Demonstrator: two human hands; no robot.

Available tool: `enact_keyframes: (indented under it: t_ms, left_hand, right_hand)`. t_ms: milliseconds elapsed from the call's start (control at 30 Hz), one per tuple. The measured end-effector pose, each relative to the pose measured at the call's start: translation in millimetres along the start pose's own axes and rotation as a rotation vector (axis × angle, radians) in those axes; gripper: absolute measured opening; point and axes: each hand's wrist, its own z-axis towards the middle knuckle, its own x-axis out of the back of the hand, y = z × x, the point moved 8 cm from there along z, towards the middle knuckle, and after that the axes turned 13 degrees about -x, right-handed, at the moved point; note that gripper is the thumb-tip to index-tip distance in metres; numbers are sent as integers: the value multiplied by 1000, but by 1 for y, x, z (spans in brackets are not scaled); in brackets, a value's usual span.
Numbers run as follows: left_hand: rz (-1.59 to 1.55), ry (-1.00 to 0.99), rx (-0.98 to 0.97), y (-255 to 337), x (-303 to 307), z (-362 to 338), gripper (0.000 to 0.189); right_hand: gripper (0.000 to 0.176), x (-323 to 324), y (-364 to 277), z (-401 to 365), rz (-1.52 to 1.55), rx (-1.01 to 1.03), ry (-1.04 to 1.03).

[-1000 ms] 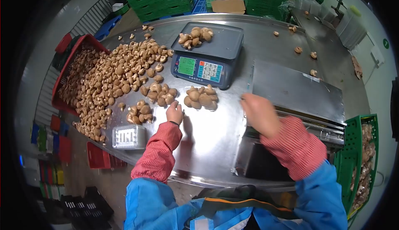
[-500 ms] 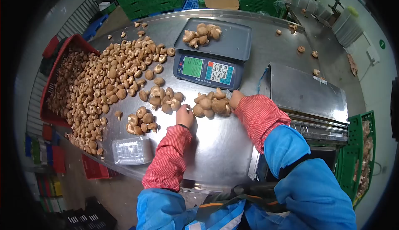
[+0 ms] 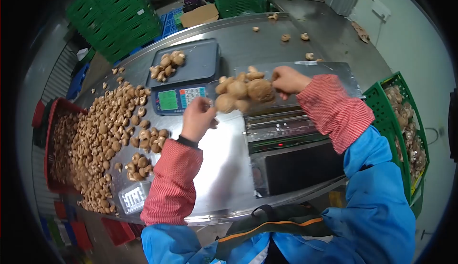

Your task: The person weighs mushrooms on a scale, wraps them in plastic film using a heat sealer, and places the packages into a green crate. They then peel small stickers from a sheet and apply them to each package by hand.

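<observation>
A heap of brown shiitake mushrooms (image 3: pixel 243 91) hangs above the right part of the bench, in what looks like a clear tray, barely visible beneath them. At its left end my left hand (image 3: pixel 196 120) is closed, fingers pinching the edge. My right hand (image 3: pixel 289 82) pinches the opposite end. Below and in front of the heap lies a steel film-wrapping machine (image 3: pixel 305 156) with a small red light. Left of it stands a digital scale (image 3: pixel 198 62) with a small group of mushrooms (image 3: pixel 167 66) on its platform.
A large pile of mushrooms (image 3: pixel 102 140) spills from a red crate (image 3: pixel 51 144) at left. Two smaller clusters lie nearer, beside an upturned clear tray (image 3: pixel 133 197). Green crates (image 3: pixel 112 18) are stacked behind; another green crate (image 3: pixel 405 130) with packed goods stands at right.
Both hands have lifted the mushroom heap off the bench and carried it right, over the wrapping machine's edge. The machine's steel lid now lies back, uncovering its front. The view has turned right.
</observation>
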Motion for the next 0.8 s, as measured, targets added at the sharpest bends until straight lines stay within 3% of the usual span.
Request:
enact_keyframes:
  t_ms: [67,233,400,500,567,600,733,800]
  left_hand:
    - [-36,-88,-25,-3,-59,26,19]
    - [387,-180,-104,-6,-153,59,26]
    - [560,-254,-139,-3,-160,52,31]
    - [605,-190,-325,45,-144,25,37]
    - [534,-326,-473,68,-131,-3,43]
    - [724,-417,-667,76,-127,-19,46]
    - [1078,-650,-799,76,-134,-48,46]
    - [1171,-742,-850,72,-149,-49,43]
  right_hand:
    - [14,44,48,-4,33,-5,98]
    - [14,101,138,-4,-3,58,299]
    - [20,102,163,-20,-19,162,455]
    - [24,120,154,-69,-108,275,626]
    - [28,129,153,-113,-251,405,632]
    - [30,128,154,-136,-462,463,668]
    - [32,107,176,-160,-1081,561,651]
    - [27,94,169,-161,-1099,730,627]
